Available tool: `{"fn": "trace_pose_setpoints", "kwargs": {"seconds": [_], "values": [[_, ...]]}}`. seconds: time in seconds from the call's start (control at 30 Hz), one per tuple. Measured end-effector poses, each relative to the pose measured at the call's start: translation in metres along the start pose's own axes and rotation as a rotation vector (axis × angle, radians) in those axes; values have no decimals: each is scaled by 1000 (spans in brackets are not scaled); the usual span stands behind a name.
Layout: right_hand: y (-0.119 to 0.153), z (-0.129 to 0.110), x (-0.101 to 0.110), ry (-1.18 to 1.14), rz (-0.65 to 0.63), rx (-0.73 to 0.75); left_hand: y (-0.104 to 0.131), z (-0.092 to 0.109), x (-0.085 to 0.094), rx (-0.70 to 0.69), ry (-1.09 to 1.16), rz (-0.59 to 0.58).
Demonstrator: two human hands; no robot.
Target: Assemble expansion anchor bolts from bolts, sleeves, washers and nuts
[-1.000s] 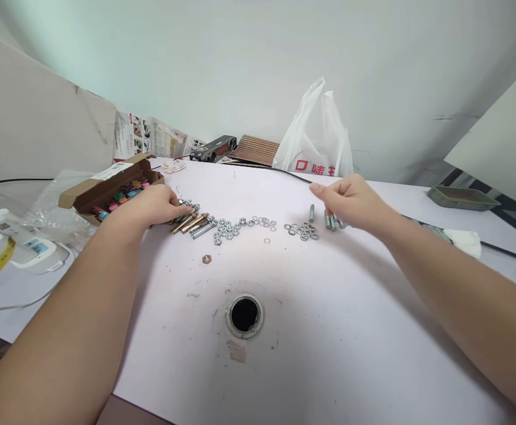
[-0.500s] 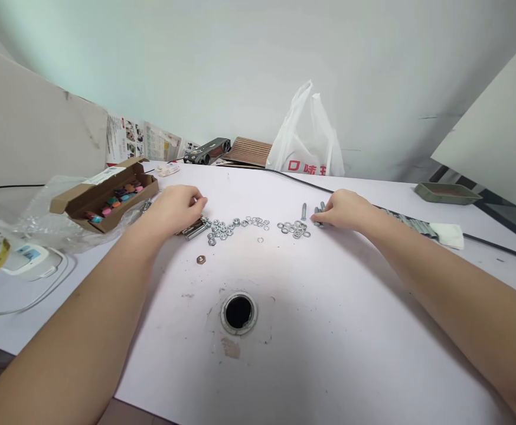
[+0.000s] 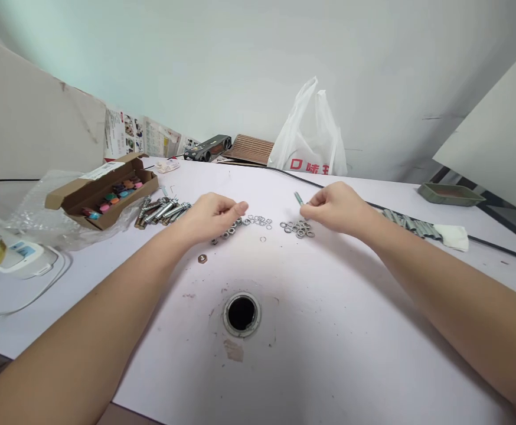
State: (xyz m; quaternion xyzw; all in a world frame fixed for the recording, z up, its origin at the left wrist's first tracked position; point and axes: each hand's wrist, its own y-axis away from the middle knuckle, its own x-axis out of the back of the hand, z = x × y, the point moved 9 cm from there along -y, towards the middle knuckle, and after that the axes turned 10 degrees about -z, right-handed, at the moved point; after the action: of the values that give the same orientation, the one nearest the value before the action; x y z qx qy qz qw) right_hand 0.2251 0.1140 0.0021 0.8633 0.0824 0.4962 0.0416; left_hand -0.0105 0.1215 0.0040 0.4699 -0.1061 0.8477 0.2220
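Observation:
My right hand [image 3: 335, 208] pinches a small grey bolt [image 3: 299, 198], which sticks out past the fingertips above the flat washers [image 3: 300, 229]. My left hand [image 3: 218, 217] hovers over the hex nuts [image 3: 231, 231], hiding part of them; its fingers are bent together and whatever they may hold is hidden. Just right of it lie thin spring washers [image 3: 260, 221], with a single one [image 3: 263, 239] in front. Behind my left wrist is a heap of long metal anchor bolts [image 3: 160, 211]. One brownish nut [image 3: 202, 258] rests alone nearer to me.
An open cardboard box [image 3: 103, 198] of colourful items and a white power strip [image 3: 14, 248] are at left. A round hole [image 3: 242, 314] is in the table. Metal sleeves [image 3: 411, 224] and a green tray [image 3: 450, 193] lie right; a plastic bag [image 3: 306, 141] stands behind.
My left hand has moved right, from the anchor bolts to over the nuts. My right hand has shifted slightly left, and the bolt that stood beside it is now in its fingers.

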Motion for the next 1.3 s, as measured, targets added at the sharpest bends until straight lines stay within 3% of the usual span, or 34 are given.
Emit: {"fn": "trace_pose_setpoints", "kwargs": {"seconds": [0.13,0.2,0.37,0.43,0.53,0.7,1.0,1.13,1.3], "values": [[17,-67,-37,-224,-78,375,-3,31,-27,-231,337,-150],[18,-82,-46,-250,-66,477,-4,36,-29,-281,428,-149],[3,-67,-47,-216,-51,451,-5,7,-1,-103,311,103],[1,-61,-51,-148,-73,414,-5,-3,4,-45,232,124],[3,-62,-67,-12,-157,388,-6,-8,3,-21,142,92],[2,-62,-84,80,-202,350,-7,-9,-13,19,124,-34],[1,-63,-75,47,-160,357,-8,7,-33,-85,158,-171],[-5,-61,-66,17,-111,375,-7,5,-36,-64,145,-211],[-9,-55,-70,38,-128,380,-4,3,-38,-20,132,-233]]}}
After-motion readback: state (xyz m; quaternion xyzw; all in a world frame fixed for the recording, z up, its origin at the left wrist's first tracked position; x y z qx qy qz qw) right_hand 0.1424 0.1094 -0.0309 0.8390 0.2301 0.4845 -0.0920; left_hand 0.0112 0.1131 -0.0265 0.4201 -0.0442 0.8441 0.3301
